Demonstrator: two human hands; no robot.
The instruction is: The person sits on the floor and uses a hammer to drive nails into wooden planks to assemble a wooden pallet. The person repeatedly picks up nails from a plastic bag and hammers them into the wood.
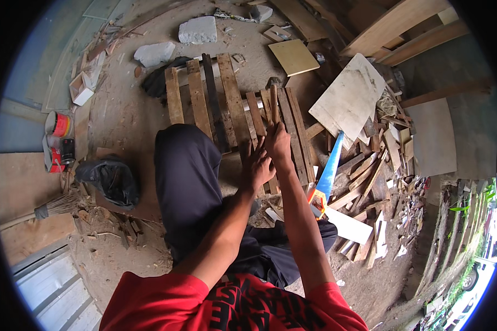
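Gripping a thin wooden strip [274,105] with our right hand [278,142], we've got it standing up against the row of planks [226,102], while our left hand [256,165] rests half-open on the boards beside it. A blue handsaw [326,177] lies just right, scrap offcuts [378,171] piled past it. Over left, a black bag [109,179] sits bunched up, contents hidden, near some cans [58,140].

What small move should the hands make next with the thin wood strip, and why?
Probably lay the thin wood strip flat among the slats: the right hand holds it upright there, the left hand rests beside it, and the saw lies untouched.
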